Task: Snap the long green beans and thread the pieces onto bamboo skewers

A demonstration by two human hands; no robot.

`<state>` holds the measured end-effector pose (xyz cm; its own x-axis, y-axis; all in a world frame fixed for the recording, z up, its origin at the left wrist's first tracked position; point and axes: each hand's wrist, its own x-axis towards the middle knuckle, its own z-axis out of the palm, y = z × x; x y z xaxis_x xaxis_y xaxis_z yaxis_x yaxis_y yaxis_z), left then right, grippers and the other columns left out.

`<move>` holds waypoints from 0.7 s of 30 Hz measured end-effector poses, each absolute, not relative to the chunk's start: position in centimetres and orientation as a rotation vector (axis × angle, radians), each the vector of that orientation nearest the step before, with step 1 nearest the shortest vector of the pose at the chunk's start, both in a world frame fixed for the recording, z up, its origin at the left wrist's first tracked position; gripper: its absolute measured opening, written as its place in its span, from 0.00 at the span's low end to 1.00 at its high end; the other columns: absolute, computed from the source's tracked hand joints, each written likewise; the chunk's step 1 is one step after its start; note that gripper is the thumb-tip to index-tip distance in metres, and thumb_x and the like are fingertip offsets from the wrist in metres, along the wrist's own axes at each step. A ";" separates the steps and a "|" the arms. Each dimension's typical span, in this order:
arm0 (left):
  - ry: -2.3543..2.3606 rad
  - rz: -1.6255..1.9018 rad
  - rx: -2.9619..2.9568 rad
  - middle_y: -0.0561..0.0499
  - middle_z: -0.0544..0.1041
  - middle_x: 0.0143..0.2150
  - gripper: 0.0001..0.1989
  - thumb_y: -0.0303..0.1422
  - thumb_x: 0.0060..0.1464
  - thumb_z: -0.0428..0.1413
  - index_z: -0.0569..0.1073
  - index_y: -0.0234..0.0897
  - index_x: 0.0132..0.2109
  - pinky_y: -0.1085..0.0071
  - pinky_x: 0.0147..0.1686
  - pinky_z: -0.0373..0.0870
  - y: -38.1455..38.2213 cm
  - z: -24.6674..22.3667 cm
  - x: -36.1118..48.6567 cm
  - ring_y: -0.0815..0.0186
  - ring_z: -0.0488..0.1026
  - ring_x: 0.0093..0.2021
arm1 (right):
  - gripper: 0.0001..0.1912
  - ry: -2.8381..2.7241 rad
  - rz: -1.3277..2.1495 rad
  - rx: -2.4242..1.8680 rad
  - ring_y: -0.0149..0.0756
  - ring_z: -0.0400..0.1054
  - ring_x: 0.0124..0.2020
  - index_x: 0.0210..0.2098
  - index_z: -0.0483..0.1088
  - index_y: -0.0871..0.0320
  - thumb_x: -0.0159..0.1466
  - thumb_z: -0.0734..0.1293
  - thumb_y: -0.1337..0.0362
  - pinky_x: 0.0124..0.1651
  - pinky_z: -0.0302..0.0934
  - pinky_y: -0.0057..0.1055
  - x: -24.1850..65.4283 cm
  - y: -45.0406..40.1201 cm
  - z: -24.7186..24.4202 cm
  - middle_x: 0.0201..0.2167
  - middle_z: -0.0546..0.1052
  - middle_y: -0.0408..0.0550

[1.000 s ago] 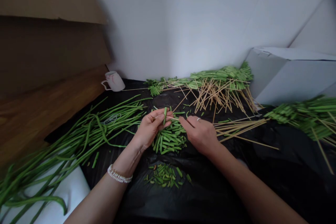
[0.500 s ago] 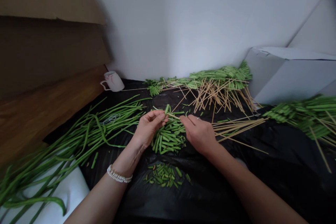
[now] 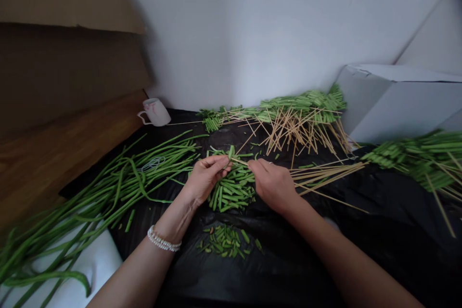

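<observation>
My left hand [image 3: 209, 173] pinches a short green bean piece [image 3: 231, 152] between thumb and fingers. A thin wooden skewer [image 3: 239, 160] runs from that piece to my right hand [image 3: 272, 180], whose fingers are closed round it. Beneath and between the hands lies a pile of cut bean pieces [image 3: 231, 190]. Closer to me is a smaller heap of short bean ends [image 3: 227, 241]. Loose skewers [image 3: 332, 172] lie just right of my right hand. Long whole beans [image 3: 122, 178] spread out on the left.
Skewered beans [image 3: 303, 102] are stacked along the wall, with more skewered beans [image 3: 422, 154] at the right. A white mug [image 3: 157, 112] stands at the back left. A white box [image 3: 407, 101] is at the right, a cardboard box [image 3: 68, 57] at the left. Black plastic [image 3: 288, 269] covers the surface.
The bean piece and my left fingers have shifted slightly right and down. Less of the skewer shows between my hands. My right hand has barely moved.
</observation>
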<state>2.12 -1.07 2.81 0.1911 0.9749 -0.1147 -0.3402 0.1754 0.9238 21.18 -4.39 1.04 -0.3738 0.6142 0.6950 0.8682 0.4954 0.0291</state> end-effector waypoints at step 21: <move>0.900 1.090 0.948 0.50 0.80 0.30 0.13 0.34 0.38 0.71 0.82 0.33 0.33 0.78 0.33 0.70 -1.2 2.6 2.3 0.73 0.73 0.29 | 0.13 -2.106 -0.449 -1.224 0.32 0.63 0.25 0.32 0.70 0.60 0.68 0.56 0.72 0.29 0.47 0.31 20.9 -4.3 0.9 0.25 0.73 0.45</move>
